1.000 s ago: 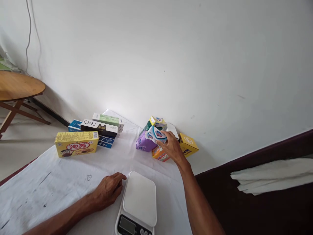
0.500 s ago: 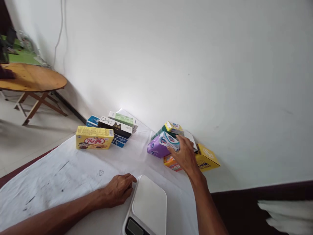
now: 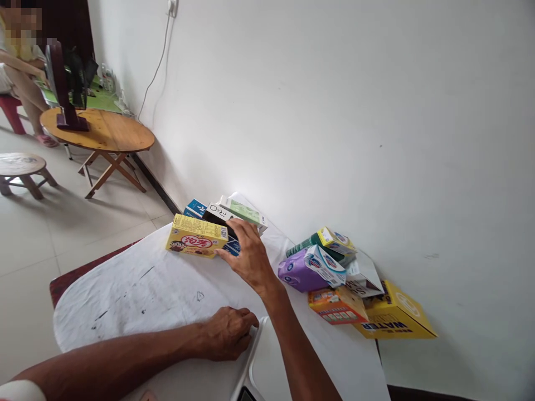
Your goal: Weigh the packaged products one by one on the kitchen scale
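My right hand [image 3: 251,259] reaches over the left group of boxes, fingers and thumb apart. Its thumb is at the right end of a yellow snack box [image 3: 196,240]; whether it touches is unclear. The fingers cover part of a black-and-white box [image 3: 215,214]. Behind stand a green-and-white box [image 3: 244,210] and a blue box [image 3: 195,208]. My left hand [image 3: 229,334] rests on the cloth with curled fingers, beside the white kitchen scale [image 3: 267,356]. My right forearm hides part of the scale, and its display is cut off below.
On the right sit a purple pack [image 3: 298,271], a blue-and-white soap box [image 3: 326,264], an orange box [image 3: 337,305] and a large yellow box [image 3: 401,317]. The wall [image 3: 376,139] borders the table. Left are a round wooden table [image 3: 119,131] with a fan, a stool [image 3: 20,164] and a seated person.
My right hand has moved left from the soap box group to the yellow snack box group. The view has turned left, bringing the stool and the person in. My left hand stays beside the scale.
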Demonstrator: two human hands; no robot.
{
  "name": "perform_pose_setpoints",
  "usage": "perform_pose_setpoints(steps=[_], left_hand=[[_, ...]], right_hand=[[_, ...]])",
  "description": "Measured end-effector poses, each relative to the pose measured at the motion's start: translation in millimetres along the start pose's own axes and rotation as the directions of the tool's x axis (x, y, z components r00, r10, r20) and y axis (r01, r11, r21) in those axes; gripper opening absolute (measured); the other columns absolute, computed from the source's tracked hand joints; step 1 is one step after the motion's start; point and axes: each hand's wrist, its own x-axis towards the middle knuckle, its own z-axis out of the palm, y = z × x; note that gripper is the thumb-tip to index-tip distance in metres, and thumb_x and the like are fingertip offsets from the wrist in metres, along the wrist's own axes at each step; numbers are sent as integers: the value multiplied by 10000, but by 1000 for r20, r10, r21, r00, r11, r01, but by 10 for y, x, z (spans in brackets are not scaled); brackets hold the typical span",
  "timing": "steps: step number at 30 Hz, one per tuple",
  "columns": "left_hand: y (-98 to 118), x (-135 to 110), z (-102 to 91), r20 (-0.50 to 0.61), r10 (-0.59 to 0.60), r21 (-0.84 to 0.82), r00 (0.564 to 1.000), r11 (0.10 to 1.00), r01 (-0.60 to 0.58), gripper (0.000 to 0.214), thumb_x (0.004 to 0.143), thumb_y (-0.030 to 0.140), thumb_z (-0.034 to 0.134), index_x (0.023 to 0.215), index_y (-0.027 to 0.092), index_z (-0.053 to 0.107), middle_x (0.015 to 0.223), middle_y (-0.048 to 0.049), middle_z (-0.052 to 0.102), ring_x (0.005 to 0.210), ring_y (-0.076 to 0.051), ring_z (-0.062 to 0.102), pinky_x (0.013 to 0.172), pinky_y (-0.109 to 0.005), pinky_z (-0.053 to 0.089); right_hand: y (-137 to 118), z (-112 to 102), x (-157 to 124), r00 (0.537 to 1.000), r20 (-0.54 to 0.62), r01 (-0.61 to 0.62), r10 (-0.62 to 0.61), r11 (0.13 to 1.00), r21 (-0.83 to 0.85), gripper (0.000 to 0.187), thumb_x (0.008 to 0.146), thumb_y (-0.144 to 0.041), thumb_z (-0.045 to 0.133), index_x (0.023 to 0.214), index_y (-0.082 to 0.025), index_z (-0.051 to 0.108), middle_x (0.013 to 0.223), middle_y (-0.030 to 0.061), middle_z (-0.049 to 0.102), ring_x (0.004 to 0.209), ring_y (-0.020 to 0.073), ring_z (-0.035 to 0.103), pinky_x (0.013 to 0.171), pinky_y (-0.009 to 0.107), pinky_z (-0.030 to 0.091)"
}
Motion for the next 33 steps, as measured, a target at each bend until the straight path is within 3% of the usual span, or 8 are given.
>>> perform_pose_setpoints(steps=[4, 9, 15, 20, 23, 26, 30, 33], left_hand=[[-48, 11, 40, -21, 30, -25, 999, 999, -30, 236, 856, 143, 539, 1079, 215, 565, 1067, -77, 720, 908, -252, 713, 767, -328, 561], [-108, 12, 122, -40, 42, -46, 998, 998, -44, 167, 883, 182, 561, 1039, 235, 588, 1035, -97, 723, 964, -290, 700, 786, -358, 561], [-59, 11, 53, -10, 7, -9, 1000, 1000, -7, 211, 846, 151, 559, 1047, 216, 554, 1049, -78, 708, 915, -263, 713, 763, -334, 563], [-25, 12, -8, 5, -3, 25, 1000, 1000, 3, 218, 833, 147, 551, 1044, 200, 536, 1021, -76, 703, 832, -245, 707, 703, -322, 547], [-41, 7, 0, 3, 8, 31, 1000, 999, -8, 244, 833, 127, 541, 1067, 198, 538, 1017, -73, 702, 836, -235, 701, 709, -311, 534], [-71, 1, 20, 2, 27, 24, 1000, 999, -27, 291, 852, 116, 524, 1132, 194, 539, 1027, -75, 701, 872, -231, 695, 751, -312, 526], [-103, -1, 44, -2, 51, -9, 999, 999, -51, 301, 882, 121, 501, 1174, 186, 531, 1036, -76, 692, 880, -221, 680, 771, -311, 513], [-113, 8, 49, -10, 45, -39, 999, 998, -45, 259, 884, 105, 479, 1120, 193, 539, 1034, -72, 682, 879, -210, 670, 770, -298, 501]], right_hand=[[-306, 296, 287, 988, 137, 96, -74, 982, -161, 602, 853, -306, 784, 1374, -146, 530, 1339, 173, 613, 1296, 340, 495, 1086, 521, 419], [-436, 516, 393, 977, 213, 99, -31, 943, -318, 589, 834, -228, 775, 1354, -102, 527, 1226, 208, 636, 1187, 358, 527, 1007, 526, 423], [-241, 382, 323, 968, 242, -38, 60, 995, -96, 494, 777, -283, 777, 1229, -210, 592, 1170, 107, 666, 1117, 305, 593, 934, 448, 474], [-95, 307, 173, 961, 239, -141, 137, 990, 1, 253, 764, -226, 738, 990, -207, 627, 965, 44, 700, 853, 226, 650, 757, 330, 497], [-110, 119, -16, 968, 167, -197, 188, 979, 40, 173, 823, -242, 670, 982, -205, 612, 923, 19, 698, 800, 186, 643, 709, 278, 486], [-137, -289, -372, 950, 69, -311, 305, 945, 105, 187, 833, -305, 672, 976, -209, 601, 885, 10, 698, 747, 169, 627, 653, 257, 479], [-157, -940, -1137, 870, -46, -487, 491, 869, 89, 292, 799, -411, 720, 1004, -227, 624, 908, 37, 722, 773, 211, 653, 677, 299, 516], [-195, -1234, -1759, 785, -60, -614, 616, 788, 52, 413, 781, -477, 730, 1109, -244, 636, 985, 62, 746, 847, 258, 695, 723, 341, 558]])
